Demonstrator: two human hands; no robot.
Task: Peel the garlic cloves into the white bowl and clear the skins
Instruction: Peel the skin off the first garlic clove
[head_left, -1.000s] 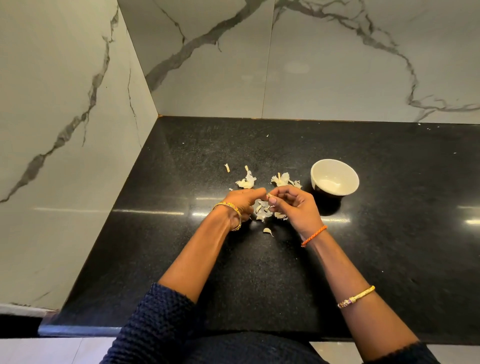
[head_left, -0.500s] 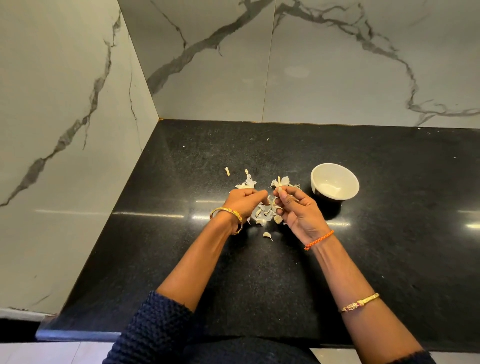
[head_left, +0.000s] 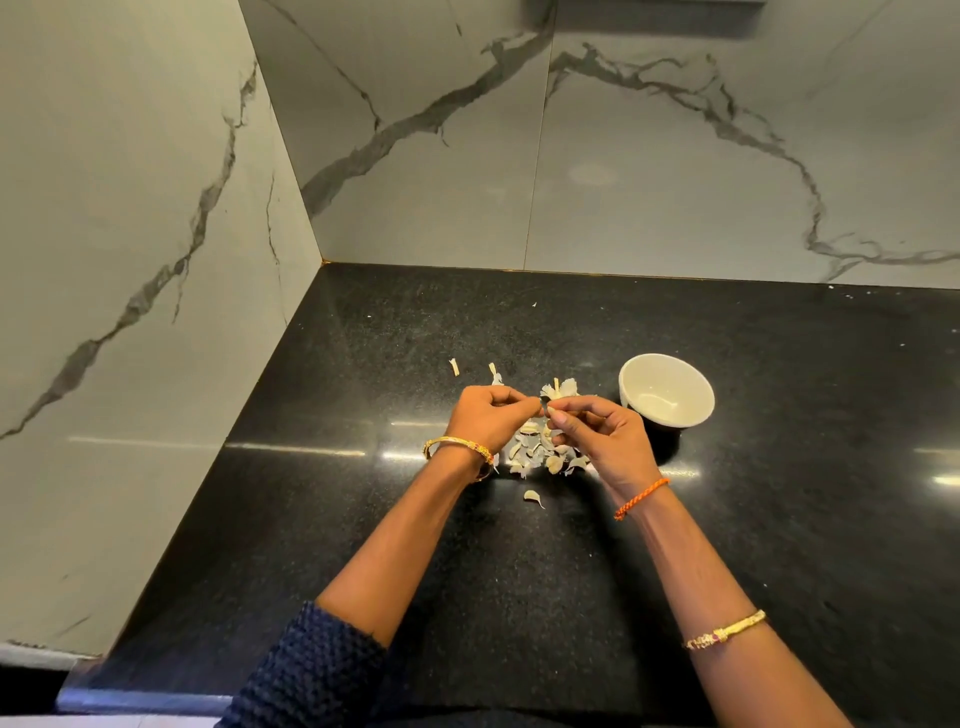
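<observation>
My left hand (head_left: 488, 415) and my right hand (head_left: 597, 436) meet fingertip to fingertip above the black counter, and together they pinch a small garlic clove (head_left: 545, 410) whose skin sticks out between them. Below the hands lies a heap of pale garlic skins and cloves (head_left: 535, 454). One loose clove (head_left: 532, 498) lies nearer to me. A papery garlic piece (head_left: 558, 388) sits just behind the hands. The white bowl (head_left: 667, 389) stands to the right of my right hand; what it holds is hard to make out.
Two small skin scraps (head_left: 454, 366) lie behind my left hand. The black counter (head_left: 779, 493) runs into a corner of marble walls (head_left: 156, 260) at the left and back. Its front edge (head_left: 145, 699) is near my body.
Both hands have risen slightly off the heap and stay joined on the clove. The camera has tilted, so the counter sits lower in view.
</observation>
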